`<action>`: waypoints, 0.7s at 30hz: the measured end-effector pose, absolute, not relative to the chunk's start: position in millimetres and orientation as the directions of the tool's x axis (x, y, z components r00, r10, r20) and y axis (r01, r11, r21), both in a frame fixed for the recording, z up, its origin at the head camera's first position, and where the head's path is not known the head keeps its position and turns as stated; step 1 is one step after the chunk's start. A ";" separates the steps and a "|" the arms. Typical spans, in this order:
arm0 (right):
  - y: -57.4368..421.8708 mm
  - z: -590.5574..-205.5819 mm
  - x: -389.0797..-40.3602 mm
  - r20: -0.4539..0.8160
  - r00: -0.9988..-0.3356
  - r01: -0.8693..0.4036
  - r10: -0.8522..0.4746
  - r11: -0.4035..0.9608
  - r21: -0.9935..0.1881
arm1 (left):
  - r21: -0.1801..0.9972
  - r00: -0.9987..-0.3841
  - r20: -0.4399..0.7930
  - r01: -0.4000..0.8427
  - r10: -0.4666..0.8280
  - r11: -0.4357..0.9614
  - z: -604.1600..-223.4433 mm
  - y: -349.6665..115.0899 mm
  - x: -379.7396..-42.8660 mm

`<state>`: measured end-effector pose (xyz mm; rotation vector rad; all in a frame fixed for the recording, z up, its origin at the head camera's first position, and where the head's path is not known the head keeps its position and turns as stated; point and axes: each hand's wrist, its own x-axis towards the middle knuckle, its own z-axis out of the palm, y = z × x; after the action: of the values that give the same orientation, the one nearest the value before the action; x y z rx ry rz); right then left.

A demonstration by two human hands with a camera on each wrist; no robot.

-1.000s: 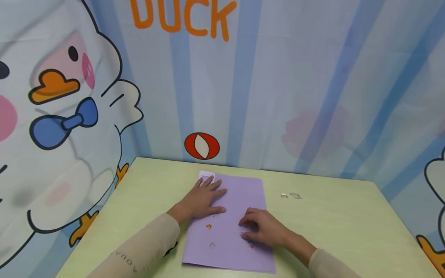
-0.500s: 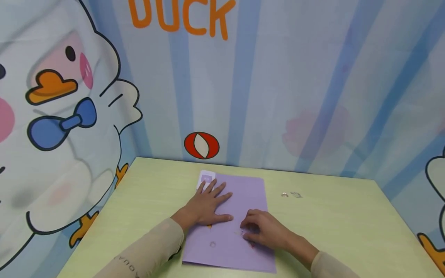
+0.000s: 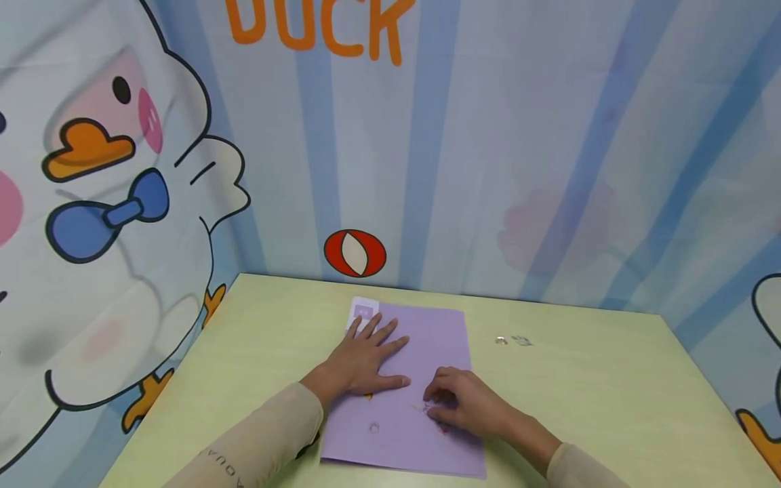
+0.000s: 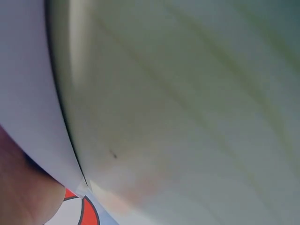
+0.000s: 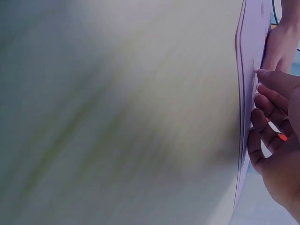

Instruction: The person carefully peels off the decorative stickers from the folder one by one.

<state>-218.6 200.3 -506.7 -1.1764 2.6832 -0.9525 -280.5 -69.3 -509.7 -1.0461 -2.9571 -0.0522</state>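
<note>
A purple paper folder or booklet (image 3: 403, 454) lies on the table, several small stickers on its face. My left hand (image 3: 366, 360) rests on its upper left part with fingers spread, palm down, partly covering an orange sticker (image 3: 369, 396). My right hand (image 3: 466, 401) is on the lower right part, fingers loosely bent. Its thumb and index fingertips touch down close to a small pale sticker (image 3: 425, 409), a gap showing between them. A reddish sticker (image 3: 445, 428) is mostly under this hand. A round sticker (image 3: 374, 428) sits lower left.
A white label card (image 3: 364, 309) shows at the folder's top left corner. Two small clear stickers (image 3: 521, 341) lie on the pale yellow table (image 3: 586, 393), right of the folder. A printed duck curtain (image 3: 476, 169) stands behind the table.
My left hand has slid slightly right and down over the folder, uncovering more of the white label and covering the orange sticker. My right hand has stayed almost in place.
</note>
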 end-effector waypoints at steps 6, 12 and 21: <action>200.5 -507.7 -219.4 0.173 -0.708 -0.637 -0.685 0.513 -0.575 | 0.027 -0.778 0.013 0.629 0.629 0.777 -508.5 -68.9 -280.0; 200.4 -507.9 -217.8 0.177 -0.711 -0.623 -0.681 0.493 -0.607 | 0.019 -0.780 0.003 0.626 0.626 0.780 -508.8 -69.1 -279.7; 202.0 -507.9 -219.3 0.152 -0.730 -0.572 -0.666 0.474 -0.669 | 0.011 -0.782 0.002 0.623 0.623 0.782 -509.4 -68.8 -280.3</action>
<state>-219.3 202.0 -507.9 -1.0917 2.5841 -1.0974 -280.3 -68.8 -509.4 -1.0367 -2.9673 -0.0171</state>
